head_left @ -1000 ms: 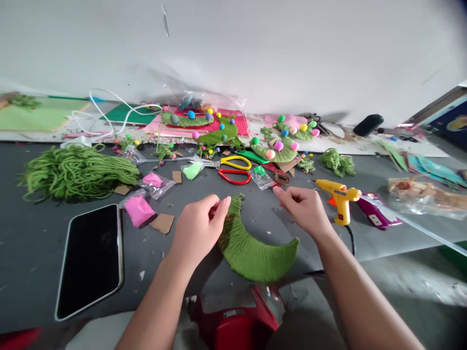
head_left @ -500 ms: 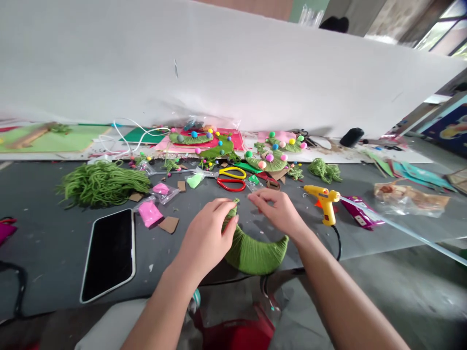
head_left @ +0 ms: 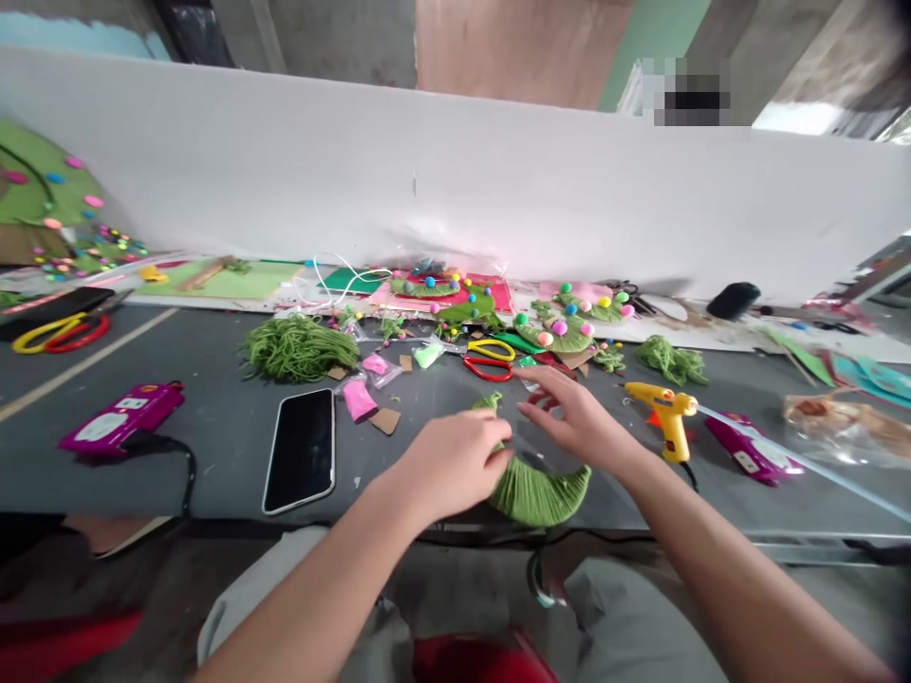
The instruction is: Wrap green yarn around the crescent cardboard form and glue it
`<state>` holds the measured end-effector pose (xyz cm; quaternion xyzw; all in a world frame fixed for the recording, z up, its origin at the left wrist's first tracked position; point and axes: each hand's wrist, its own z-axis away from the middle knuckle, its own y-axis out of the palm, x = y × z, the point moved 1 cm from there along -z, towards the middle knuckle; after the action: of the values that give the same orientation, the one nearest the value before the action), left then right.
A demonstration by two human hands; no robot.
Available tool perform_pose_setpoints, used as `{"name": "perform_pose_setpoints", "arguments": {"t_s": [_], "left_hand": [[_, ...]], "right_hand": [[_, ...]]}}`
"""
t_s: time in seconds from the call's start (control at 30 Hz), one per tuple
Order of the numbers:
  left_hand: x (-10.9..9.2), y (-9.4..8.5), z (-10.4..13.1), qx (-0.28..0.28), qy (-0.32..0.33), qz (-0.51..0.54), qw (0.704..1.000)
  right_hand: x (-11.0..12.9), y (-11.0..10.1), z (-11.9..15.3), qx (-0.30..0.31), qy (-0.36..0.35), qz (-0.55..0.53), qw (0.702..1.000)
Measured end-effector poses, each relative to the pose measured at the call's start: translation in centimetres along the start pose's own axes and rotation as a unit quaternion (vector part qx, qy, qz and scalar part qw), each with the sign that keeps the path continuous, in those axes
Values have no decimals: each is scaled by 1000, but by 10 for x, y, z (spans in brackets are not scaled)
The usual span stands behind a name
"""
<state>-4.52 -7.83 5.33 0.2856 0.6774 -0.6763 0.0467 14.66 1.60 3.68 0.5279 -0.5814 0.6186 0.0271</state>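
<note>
A crescent shape wrapped in green yarn (head_left: 545, 495) lies at the table's front edge, its two tips pointing up and to the right. My left hand (head_left: 452, 465) is closed over the crescent's left side, hiding part of it. Above and to the right of the wrapped piece, my right hand (head_left: 580, 417) hovers with bent fingers apart, and nothing shows between them. Beyond the hands lie scissors with yellow and red handles (head_left: 491, 360). A yellow glue gun (head_left: 667, 417) rests to the right of my right hand.
Left of my hands are a phone (head_left: 302, 451), a heap of green yarn (head_left: 299, 348) and a pink packet (head_left: 358, 398). Purple power strips (head_left: 124, 422) sit on both sides. Pompom-dotted green pieces (head_left: 555, 332) line the back, before a white partition (head_left: 320, 171).
The camera view has swung left, bringing in more of the table's left side. My left hand has shifted from the crescent's upper tip to lower on its side; my right hand's fingers have spread.
</note>
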Motion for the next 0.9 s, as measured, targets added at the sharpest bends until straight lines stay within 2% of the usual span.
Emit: {"name": "perform_pose_setpoints", "arguments": {"t_s": [0.07,0.13,0.23,0.33,0.4,0.5,0.6,0.9], "left_hand": [[29,-9,-3,-70,-72,5,995],[67,-23,-3,-127,-153,-12,980],[131,-47,7,-203,-295,-46,932],[181,-61,22,-238,-383,-74,890],[201,-62,29,-236,-398,-85,882],[217,-56,33,-227,-394,-104,885],[223,-51,30,-222,-377,-115,892],[219,-51,19,-237,-357,-131,894]], "right_hand": [[-7,-5,7,8,37,3,999],[-12,-7,11,7,56,4,998],[-10,-9,12,3,50,15,999],[1,-8,11,23,34,22,999],[9,-6,10,41,18,21,999],[18,-2,9,64,-11,20,998],[22,4,6,77,-38,17,996],[28,12,-1,99,-65,2,993]]}}
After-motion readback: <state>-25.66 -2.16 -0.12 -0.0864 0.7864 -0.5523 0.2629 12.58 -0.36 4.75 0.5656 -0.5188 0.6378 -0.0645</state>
